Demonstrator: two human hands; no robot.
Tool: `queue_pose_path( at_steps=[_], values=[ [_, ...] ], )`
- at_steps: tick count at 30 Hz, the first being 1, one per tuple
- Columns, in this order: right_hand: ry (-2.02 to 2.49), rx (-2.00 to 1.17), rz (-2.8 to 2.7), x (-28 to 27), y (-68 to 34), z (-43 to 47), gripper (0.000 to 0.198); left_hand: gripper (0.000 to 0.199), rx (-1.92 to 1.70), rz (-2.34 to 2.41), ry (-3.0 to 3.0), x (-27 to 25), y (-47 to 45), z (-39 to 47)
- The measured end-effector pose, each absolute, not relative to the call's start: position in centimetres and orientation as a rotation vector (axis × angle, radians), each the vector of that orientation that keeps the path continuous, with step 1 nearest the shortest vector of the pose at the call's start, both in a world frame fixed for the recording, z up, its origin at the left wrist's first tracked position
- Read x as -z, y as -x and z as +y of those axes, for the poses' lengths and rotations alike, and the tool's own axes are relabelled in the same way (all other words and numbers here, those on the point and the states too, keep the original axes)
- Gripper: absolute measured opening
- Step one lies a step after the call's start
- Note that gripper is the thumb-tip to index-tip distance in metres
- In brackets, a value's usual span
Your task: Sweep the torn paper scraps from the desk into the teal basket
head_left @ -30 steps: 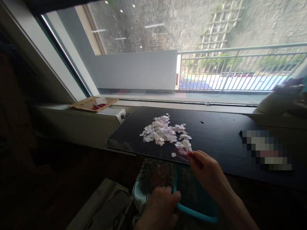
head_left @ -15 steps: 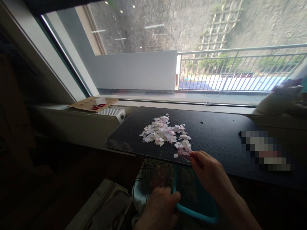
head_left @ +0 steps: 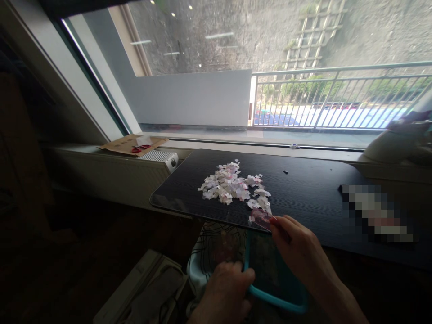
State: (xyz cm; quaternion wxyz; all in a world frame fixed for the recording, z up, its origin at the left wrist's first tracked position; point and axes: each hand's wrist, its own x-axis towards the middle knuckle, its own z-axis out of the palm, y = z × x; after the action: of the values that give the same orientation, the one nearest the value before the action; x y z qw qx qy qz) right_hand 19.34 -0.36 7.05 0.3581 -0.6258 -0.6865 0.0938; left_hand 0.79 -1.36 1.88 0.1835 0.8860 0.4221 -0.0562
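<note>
A heap of small torn paper scraps [head_left: 224,183], white and pale pink, lies on the dark table. A thinner trail of scraps runs from it toward the near edge. My right hand [head_left: 297,240] is closed on a thin, see-through pink sheet [head_left: 260,218], whose flat side rests among the scraps by the edge. Below the tabletop, my left hand [head_left: 229,288] grips the rim of a clear container with a turquoise rim [head_left: 276,300]. Paler bits seem to lie inside the container, but it is too dark to tell.
The black tabletop [head_left: 303,189] stands against a window sill. A pixelated item [head_left: 378,213] lies at its right. Red-handled scissors [head_left: 141,148] rest on brown paper [head_left: 118,145] near the radiator [head_left: 162,159]. A patterned cloth-like thing [head_left: 199,261] is beside the container.
The view has shifted slightly. My right hand has drawn the pink sheet a little nearer the table edge, beside a loose scrap. My left hand keeps its grip on the rim.
</note>
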Motion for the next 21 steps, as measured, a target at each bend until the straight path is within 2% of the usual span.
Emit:
queue_pose_path(
  at_steps=[21],
  values=[
    [1.660,-0.207,-1.804,-7.1,-20.3,-1.9,0.019,0.013,0.038,1.218,-2.544,-1.1,-0.7,-1.6]
  ],
)
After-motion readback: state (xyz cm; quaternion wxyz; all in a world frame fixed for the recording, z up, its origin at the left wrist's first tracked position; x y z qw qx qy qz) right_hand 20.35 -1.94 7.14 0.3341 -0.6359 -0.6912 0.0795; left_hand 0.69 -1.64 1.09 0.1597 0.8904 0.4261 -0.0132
